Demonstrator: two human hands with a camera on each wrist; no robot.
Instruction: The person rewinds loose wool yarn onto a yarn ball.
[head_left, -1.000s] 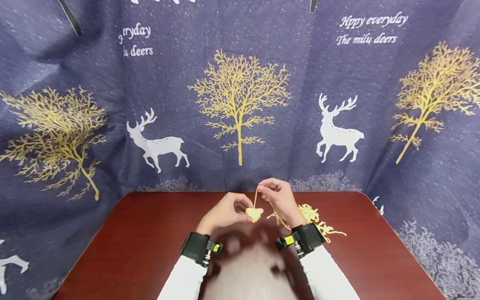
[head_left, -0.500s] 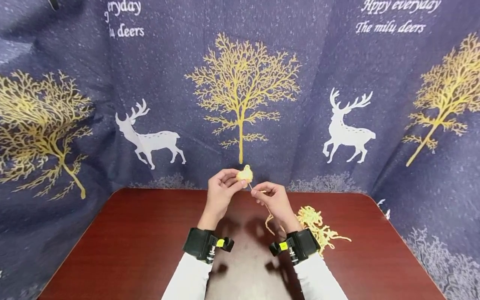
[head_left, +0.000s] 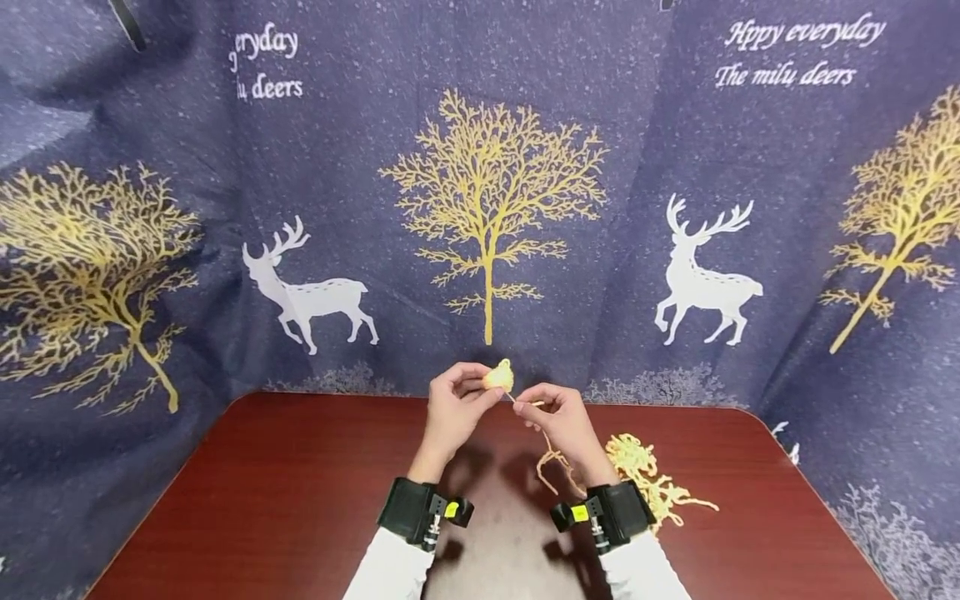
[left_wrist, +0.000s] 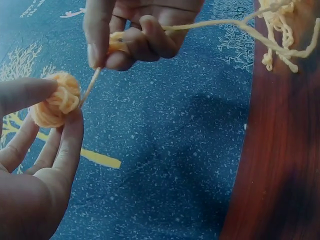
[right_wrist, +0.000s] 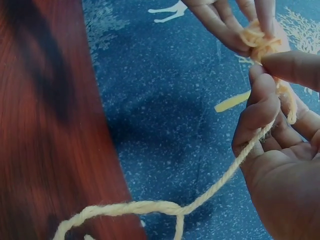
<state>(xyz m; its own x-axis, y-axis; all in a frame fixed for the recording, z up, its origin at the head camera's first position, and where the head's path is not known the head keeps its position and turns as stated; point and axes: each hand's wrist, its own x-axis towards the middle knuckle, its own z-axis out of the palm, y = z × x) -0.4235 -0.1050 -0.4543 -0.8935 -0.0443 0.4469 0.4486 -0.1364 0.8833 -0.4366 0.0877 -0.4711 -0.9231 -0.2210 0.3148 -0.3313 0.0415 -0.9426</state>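
Note:
In the head view, a small yellow yarn ball [head_left: 498, 377] is held up just past the table's far edge. My left hand [head_left: 457, 408] pinches it between thumb and fingertips; thick wraps show in the left wrist view on the yarn ball [left_wrist: 57, 100]. To its right, my right hand [head_left: 558, 421] pinches the strand close to the ball, and a short taut length runs between them. From the right fingers, the yarn strand [right_wrist: 225, 177] passes across the palm and hangs loose toward the table. Part of the yarn is hidden inside the right hand.
A loose pile of yellow yarn [head_left: 637, 458] lies on the red-brown table [head_left: 300, 483], right of the right forearm. Behind the table hangs a blue cloth [head_left: 555, 350] printed with deer and trees. Both wrists wear black camera straps [head_left: 408, 510].
One second ago the strand stood upright, with the right hand above the ball. Since then the left hand has raised and turned the ball, and the right hand has come down beside it.

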